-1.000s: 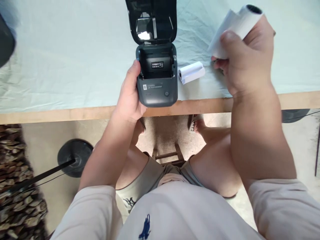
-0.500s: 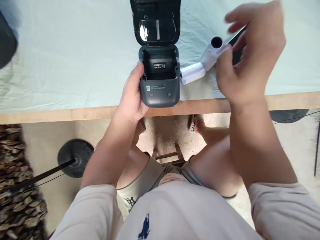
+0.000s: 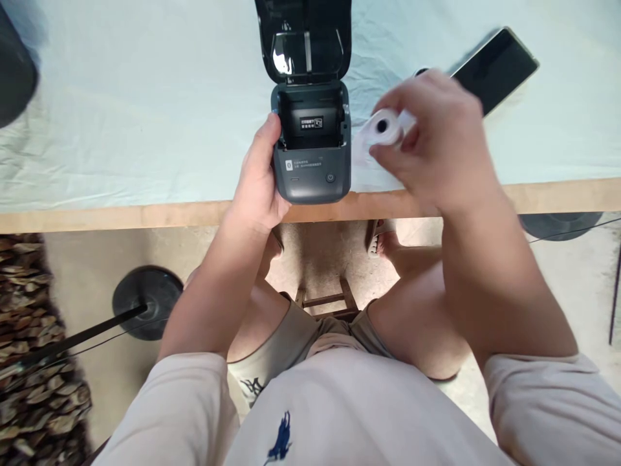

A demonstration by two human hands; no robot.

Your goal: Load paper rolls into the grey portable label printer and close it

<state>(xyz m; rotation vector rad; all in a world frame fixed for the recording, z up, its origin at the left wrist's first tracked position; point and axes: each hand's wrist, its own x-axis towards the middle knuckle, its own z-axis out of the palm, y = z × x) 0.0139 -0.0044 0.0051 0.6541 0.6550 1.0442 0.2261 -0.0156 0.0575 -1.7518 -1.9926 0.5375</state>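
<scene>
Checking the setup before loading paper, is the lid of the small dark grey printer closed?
No, the small dark grey printer has its lid flipped open, showing an empty compartment.

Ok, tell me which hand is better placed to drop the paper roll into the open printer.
Right. The right hand holds the paper roll just beside the open printer, while the left hand grips the printer's side.

Pale cloth (image 3: 121, 116) covers wooden table (image 3: 121, 219); concrete floor (image 3: 320, 259) below.
</scene>
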